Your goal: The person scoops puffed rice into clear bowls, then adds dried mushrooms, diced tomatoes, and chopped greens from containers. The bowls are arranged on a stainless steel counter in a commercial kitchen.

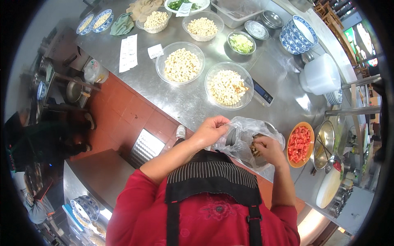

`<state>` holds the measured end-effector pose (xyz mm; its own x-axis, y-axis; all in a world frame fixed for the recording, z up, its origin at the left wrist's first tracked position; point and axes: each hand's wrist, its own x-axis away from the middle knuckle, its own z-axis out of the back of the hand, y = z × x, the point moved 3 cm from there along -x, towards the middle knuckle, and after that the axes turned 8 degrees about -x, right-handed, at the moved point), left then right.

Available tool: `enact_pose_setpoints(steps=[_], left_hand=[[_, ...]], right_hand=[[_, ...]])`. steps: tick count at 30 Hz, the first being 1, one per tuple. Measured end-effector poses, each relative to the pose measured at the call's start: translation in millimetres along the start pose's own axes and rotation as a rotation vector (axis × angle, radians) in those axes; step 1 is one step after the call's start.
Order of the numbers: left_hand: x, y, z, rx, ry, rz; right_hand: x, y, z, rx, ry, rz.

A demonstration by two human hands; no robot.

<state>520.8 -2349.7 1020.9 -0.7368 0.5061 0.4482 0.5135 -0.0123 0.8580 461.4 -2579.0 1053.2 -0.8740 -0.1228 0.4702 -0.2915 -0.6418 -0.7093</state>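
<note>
Shiny grey stainless-steel counter (283,78) fills upper centre of frame; red-tiled floor (119,112) at left. Your left hand (210,132): fingers pinching rim of clear crinkled plastic bag (241,151), right of centre. Your right hand (271,151) at bag's mouth; cannot tell whether fingers grip.

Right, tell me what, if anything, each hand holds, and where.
The left hand holds the clear plastic bag by its left edge; whether the right hand, at the opening, grips anything cannot be told.

Plastic bag (239,151), food (256,146) apparently inside, left of tomato bowl (296,165).
</note>
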Motion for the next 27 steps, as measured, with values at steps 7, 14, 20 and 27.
enact_pose_setpoints(steps=[7, 14, 20, 27], left_hand=[[-14, -20, 10, 0.013, -0.016, 0.05], [-19, -29, 17, -0.013, -0.151, -0.014], [-18, -20, 27, -0.076, -0.203, -0.014], [-21, -18, 28, -0.119, -0.19, -0.068]], right_hand=[[-48, -106, 46, -0.485, -0.065, 0.024], [-238, -193, -32, -0.282, -0.07, 0.264], [-292, -198, -53, 0.304, -0.037, 0.31], [-289, -207, -36, -0.236, -0.094, 0.109]])
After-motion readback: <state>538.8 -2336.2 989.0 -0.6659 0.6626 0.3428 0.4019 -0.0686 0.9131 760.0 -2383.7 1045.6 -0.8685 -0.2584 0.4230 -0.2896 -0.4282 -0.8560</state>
